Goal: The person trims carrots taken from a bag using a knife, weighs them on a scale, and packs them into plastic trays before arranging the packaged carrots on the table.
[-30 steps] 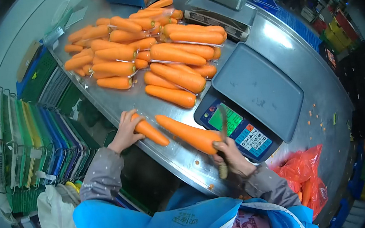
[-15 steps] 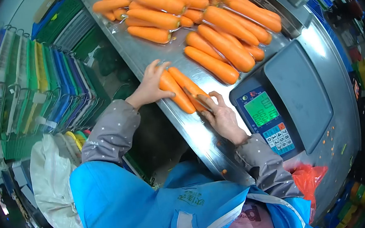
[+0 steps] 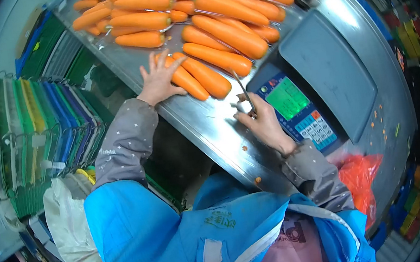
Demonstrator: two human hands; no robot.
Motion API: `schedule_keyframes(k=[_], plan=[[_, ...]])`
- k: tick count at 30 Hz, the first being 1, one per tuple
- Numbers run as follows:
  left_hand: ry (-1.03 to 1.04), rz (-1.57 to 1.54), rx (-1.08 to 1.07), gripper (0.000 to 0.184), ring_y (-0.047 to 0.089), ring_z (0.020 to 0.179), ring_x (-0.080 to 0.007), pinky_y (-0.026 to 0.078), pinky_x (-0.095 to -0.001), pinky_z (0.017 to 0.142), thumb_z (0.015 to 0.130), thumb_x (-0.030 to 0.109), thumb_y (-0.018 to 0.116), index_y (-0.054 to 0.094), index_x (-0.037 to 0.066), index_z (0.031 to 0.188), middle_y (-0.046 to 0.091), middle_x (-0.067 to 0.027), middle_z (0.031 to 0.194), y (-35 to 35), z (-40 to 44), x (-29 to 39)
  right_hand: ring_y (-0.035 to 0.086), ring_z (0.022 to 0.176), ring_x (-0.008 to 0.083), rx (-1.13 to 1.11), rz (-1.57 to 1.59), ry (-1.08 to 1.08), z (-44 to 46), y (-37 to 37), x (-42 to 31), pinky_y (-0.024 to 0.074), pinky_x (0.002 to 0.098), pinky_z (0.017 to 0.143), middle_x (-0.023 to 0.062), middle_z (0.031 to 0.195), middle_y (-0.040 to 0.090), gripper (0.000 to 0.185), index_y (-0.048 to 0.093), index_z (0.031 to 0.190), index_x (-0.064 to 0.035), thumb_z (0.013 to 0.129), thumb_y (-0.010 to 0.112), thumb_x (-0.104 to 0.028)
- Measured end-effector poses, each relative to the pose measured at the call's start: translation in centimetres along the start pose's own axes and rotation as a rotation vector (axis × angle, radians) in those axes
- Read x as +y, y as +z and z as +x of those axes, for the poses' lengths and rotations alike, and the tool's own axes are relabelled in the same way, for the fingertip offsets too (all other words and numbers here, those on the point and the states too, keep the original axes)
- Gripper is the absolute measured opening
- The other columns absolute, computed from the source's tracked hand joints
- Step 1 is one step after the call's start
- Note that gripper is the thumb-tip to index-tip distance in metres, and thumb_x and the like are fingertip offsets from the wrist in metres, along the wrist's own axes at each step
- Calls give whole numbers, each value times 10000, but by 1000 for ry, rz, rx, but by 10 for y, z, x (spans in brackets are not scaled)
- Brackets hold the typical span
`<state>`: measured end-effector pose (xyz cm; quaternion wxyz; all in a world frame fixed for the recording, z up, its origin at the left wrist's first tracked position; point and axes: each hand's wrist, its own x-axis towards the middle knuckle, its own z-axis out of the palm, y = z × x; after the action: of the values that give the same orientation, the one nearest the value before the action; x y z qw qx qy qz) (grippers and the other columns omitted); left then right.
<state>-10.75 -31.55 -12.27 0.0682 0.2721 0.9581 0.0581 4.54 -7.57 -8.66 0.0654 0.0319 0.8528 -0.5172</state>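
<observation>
Along the near edge of the worktop (image 3: 216,138), two carrots (image 3: 206,77) lie side by side, with your left hand (image 3: 158,83) spread open at their narrow ends, its thumb by the nearer one's flank, probably to steady the pair. Your right hand (image 3: 266,126) is closed around a knife (image 3: 243,89), blade angled toward the far side, seemingly to clear your other fingers. Both carrots sit between your hands, thick ends near the blade, and the scale (image 3: 329,77) stands just beside your right hand.

The metal table (image 3: 210,131) bears carrots (image 3: 232,36), a scale (image 3: 326,75) and a red bag (image 3: 360,180).
</observation>
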Motion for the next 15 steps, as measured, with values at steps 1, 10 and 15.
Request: schedule_keyframes(k=[1, 10, 15], plan=[[-48, 11, -6, 954, 86, 1314, -446, 192, -729, 923, 500, 390, 822, 349, 367, 1328, 172, -116, 1436, -2, 2, 3, 576, 717, 268, -75, -17, 44, -19, -11, 2, 463, 339, 647, 166, 843, 580, 307, 560, 969, -11, 739, 682, -172], [393, -585, 145, 537, 478, 1062, -343, 395, -391, 907, 666, 119, 702, 516, 52, 1166, 487, -164, 1170, 6, -52, 103, 592, 703, 308, -117, -586, -50, -169, -15, 75, 486, 406, 580, 121, 815, 554, 222, 549, 851, -29, 752, 629, -210], [424, -750, -190, 441, 550, 963, -261, 463, -340, 817, 752, 91, 637, 505, 23, 1167, 506, -148, 1150, 22, -66, 154, 587, 687, 296, 70, -461, -87, -174, -23, 63, 472, 404, 554, 107, 780, 533, 140, 529, 798, -37, 747, 617, -132]])
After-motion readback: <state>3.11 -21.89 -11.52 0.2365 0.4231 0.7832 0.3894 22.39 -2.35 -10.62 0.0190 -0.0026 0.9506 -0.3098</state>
